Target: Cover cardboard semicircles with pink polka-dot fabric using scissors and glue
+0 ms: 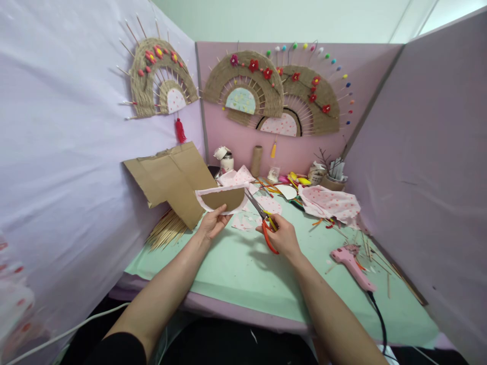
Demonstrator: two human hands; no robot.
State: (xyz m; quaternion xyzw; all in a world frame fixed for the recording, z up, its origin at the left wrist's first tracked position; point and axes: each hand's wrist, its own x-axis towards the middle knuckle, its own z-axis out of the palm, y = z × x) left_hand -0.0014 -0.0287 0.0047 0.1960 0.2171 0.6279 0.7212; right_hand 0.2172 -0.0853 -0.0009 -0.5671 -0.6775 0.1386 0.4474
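My left hand (215,223) grips a half-round piece of cardboard (225,199) by its curved lower edge, lifted over the table. A pale pink fabric border runs around the cardboard's rim, and the brown middle faces me. In my right hand (283,234) is a pair of scissors (267,229) with orange and yellow handles. Their blades point up and left, with the tips at the right corner of the half-round piece. Whether the blades touch the fabric I cannot tell. Pink fabric scraps (243,221) lie on the table just behind my hands.
A pink glue gun (353,266) with a black cord lies at the right. Crumpled dotted fabric (330,204) is at the back right. Folded cardboard (175,177) leans at the left above thin wooden sticks (166,232). Twine-wrapped fans (243,83) hang on the back panel.
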